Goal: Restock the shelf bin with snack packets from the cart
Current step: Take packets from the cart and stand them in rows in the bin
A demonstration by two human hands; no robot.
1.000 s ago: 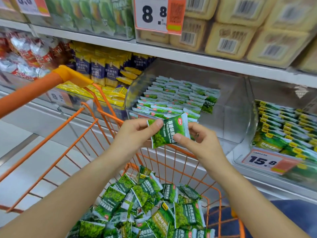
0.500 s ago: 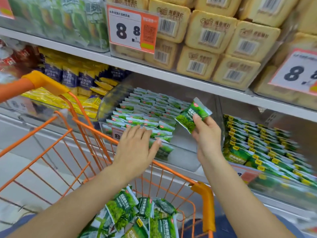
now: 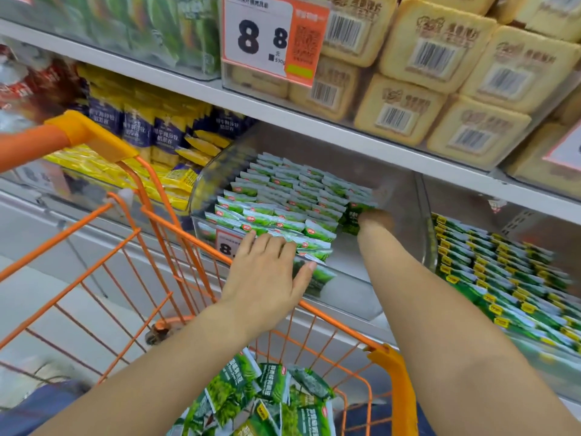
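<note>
Mid-placement, the right hand [image 3: 375, 219] was deep in the clear bin [image 3: 393, 278], at the right end of the packet rows [image 3: 283, 199]. Motion blur hid its fingers, so I could not tell whether they were clamped or apart. A dark green packet [image 3: 353, 217] sat touching the hand on its left side, upright against the end of a row; probably the one being slotted in, though the grip itself was not visible.

Left hand [image 3: 267, 272] lay flat, fingers straight and slightly spread, tips on the near rows at the bin's front edge. Judgement: it pressed the standing packets down and back so they would not topple forward while the new one went in beside them.

Rows stood on edge, overlapped like shingles, filling the left and middle of the bin; the right strip of the bin floor was bare, which explains the reach to that side.

Cart [image 3: 188, 234] was parked just below the bin's front, rim close under the left wrist, so loose packets [image 3: 273, 404] in its basket were near to hand. Many remained there; restocking looked far from done.

Risk: pushing in a packet could tip neighbouring rows.
</note>
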